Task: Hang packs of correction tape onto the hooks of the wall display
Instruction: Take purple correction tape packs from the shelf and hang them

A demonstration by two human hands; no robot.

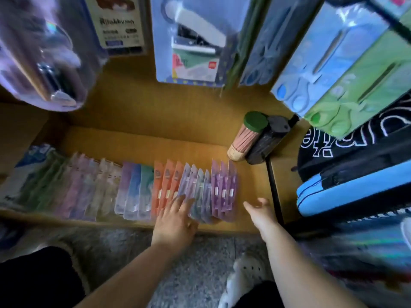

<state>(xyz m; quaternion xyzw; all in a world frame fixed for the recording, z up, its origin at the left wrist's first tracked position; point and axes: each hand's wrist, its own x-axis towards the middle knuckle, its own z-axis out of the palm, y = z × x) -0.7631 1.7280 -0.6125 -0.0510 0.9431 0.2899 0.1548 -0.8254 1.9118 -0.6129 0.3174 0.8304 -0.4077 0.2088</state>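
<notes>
A row of correction tape packs stands on edge in a cardboard box point(133, 116) on the floor: orange packs point(165, 185), lilac and grey packs point(200, 190), purple packs point(224, 187), pastel packs point(133, 190) further left. My left hand point(175, 216) lies with spread fingers on the lower ends of the orange and lilac packs, gripping nothing. My right hand point(260, 211) hovers open just right of the purple packs, apart from them. The view is blurred.
Hanging blister packs fill the top: a stapler pack point(193, 41), blue point(320, 58) and green point(360, 85) scissor packs at right, a clear pack point(42, 61) at left. Pencil tubes point(249, 136) stand by the box's right wall. A blue-edged case point(353, 192) lies at right. My shoe point(244, 276) is below.
</notes>
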